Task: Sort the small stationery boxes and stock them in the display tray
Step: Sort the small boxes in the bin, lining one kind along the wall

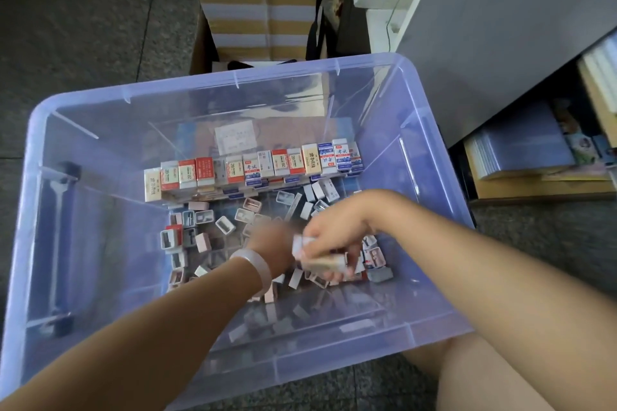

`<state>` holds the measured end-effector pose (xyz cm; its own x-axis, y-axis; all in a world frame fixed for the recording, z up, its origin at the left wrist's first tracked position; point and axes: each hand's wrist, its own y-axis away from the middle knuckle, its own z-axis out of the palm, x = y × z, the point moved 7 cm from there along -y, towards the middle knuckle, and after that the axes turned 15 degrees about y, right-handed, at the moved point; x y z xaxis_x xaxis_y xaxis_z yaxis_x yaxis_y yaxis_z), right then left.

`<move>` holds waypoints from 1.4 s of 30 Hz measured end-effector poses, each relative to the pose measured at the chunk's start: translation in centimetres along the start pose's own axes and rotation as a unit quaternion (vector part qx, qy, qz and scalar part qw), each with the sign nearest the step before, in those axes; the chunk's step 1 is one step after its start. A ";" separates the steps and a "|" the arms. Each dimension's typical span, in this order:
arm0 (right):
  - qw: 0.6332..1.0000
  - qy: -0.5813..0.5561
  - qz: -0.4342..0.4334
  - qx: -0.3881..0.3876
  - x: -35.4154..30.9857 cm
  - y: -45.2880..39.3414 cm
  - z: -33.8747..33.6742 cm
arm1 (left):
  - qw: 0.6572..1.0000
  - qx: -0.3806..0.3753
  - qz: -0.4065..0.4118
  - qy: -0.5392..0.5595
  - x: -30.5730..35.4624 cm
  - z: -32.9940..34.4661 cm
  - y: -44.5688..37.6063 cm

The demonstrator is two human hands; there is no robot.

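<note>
Both my hands reach down into a clear bluish plastic tub [213, 77]. At its bottom lies a loose heap of small stationery boxes and sharpeners [213, 227]. Behind the heap, a row of small boxes [253, 167] stands upright, packed side by side. My right hand [334, 233] grips a few small boxes [320, 260] over the right part of the heap. My left hand [273, 243], blurred by motion, sits just left of the right hand above the heap; what its fingers do is unclear. A pale bangle [257, 264] circles the left wrist.
Striped cardboard cartons [260, 0] stand behind the tub. A grey cabinet [500, 43] rises at the right, with stacked books and folders [527, 143] on the floor beneath it. My bare knee [494, 380] is at the tub's near right corner. Dark floor surrounds the tub.
</note>
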<state>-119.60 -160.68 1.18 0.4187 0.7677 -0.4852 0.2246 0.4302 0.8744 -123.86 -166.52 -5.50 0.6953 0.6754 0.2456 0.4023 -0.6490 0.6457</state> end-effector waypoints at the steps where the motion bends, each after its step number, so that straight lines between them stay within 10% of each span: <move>1: 0.996 -0.065 -0.019 0.053 -0.4 0.3 -1.1 | 0.999 0.003 0.011 0.046 -0.1 -0.5 0.3; 8: 0.824 -0.385 0.022 0.416 3.6 1.2 -7.0 | 0.907 0.057 -0.006 0.417 -3.9 -5.1 2.4; 17: 0.830 -0.255 0.040 0.495 -3.0 -1.5 -8.6 | 0.599 0.240 -0.223 0.730 -11.3 -6.1 4.5; 28: 0.789 -0.235 0.054 0.565 -6.0 -3.7 -8.4 | 0.536 0.312 -0.249 0.744 -13.3 -5.5 4.2; 42: 0.768 -0.228 0.062 0.596 -2.6 -2.4 -9.6 | 0.808 0.190 -0.157 0.535 -10.9 -7.3 4.0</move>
<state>-129.65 -159.13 0.24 0.7047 0.4050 -0.5825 0.6905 -0.5803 0.4319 -134.22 -173.94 -0.35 -0.3077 0.6117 0.7288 0.7536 -0.3110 0.5791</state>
